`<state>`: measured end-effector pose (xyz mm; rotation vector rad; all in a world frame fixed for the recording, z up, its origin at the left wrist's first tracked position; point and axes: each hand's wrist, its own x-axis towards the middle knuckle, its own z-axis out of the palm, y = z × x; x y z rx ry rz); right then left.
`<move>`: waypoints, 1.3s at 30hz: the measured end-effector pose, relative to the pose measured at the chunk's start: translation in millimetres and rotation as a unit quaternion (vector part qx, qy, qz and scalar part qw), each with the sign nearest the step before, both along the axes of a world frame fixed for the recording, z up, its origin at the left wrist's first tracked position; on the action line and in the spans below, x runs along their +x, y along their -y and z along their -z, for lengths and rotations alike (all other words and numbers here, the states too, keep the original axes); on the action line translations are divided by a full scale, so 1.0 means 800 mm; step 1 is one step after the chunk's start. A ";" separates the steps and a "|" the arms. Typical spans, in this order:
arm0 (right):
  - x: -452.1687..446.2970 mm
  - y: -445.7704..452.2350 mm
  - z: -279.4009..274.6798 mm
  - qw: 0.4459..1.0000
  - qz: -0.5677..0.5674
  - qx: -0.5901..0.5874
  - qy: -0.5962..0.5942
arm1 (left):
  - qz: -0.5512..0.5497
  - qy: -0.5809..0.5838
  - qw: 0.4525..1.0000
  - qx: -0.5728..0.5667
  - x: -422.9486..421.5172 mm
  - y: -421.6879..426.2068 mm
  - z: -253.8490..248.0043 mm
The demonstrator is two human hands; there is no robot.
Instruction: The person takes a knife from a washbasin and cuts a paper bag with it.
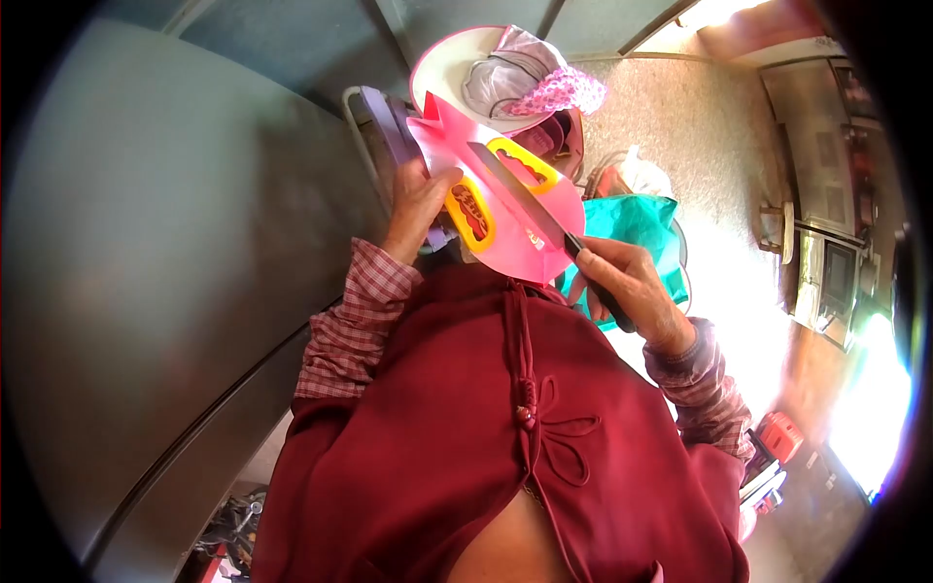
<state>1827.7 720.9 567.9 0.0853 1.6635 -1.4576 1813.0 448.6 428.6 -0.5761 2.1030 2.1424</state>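
Observation:
A pink sheet-like piece (515, 228) with two yellow-rimmed handle openings is held up in front of the body. My left hand (420, 206) grips its left edge, the thumb lying near the left yellow handle. In my right hand (632, 290) is the black handle of a knife (530, 202). The long blade points up and left across the pink piece, between the two yellow handles; whether it touches the surface cannot be made out. Both hands are closed on what they hold.
Behind the pink piece stands a pale basin (442, 73) with a pink rim, holding grey and pink cloth. A teal bag (637, 222) lies to the right. Purple panels (384, 121) stand beside my left hand. A large grey surface (175, 243) fills the left side.

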 end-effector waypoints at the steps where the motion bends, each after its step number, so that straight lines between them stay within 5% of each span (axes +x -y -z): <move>1: 0.003 0.000 0.003 1.000 -0.001 0.004 0.003 | 0.005 -0.008 1.000 -0.023 -0.001 0.001 0.002; 3: 0.007 -0.001 0.011 1.000 0.006 0.002 0.014 | 0.013 -0.027 0.997 -0.069 -0.005 0.002 0.010; 6: 0.006 0.002 0.021 1.000 0.003 0.007 0.014 | 0.047 -0.248 0.845 -0.471 -0.008 -0.004 0.036; 7: 0.004 0.004 0.022 1.000 0.008 0.005 0.011 | 0.074 -0.233 0.845 -0.476 -0.010 -0.009 0.032; 10: -0.004 0.010 0.025 1.000 0.015 0.002 0.005 | 0.069 -0.127 0.896 -0.421 -0.017 -0.035 -0.006; 13: -0.013 0.009 0.029 1.000 0.005 0.004 0.009 | 0.082 -0.166 0.870 -0.456 -0.020 -0.044 -0.009; 24: -0.023 0.020 0.023 0.999 -0.014 0.022 0.020 | 0.036 -0.180 0.914 -0.362 -0.003 -0.028 0.008; 31: -0.007 0.005 0.014 1.000 0.005 0.009 0.026 | 0.040 -0.024 0.999 0.009 0.011 -0.006 0.012; 34: 0.005 -0.004 0.000 0.999 0.010 0.038 0.016 | 0.061 0.085 0.993 0.054 0.019 -0.016 0.009; 37: 0.019 -0.014 -0.014 0.998 0.032 0.058 0.011 | 0.048 0.046 0.989 0.133 0.042 -0.038 0.027; 39: 0.026 -0.022 -0.021 0.996 0.049 0.070 0.000 | 0.112 0.081 0.987 0.083 0.046 -0.030 0.029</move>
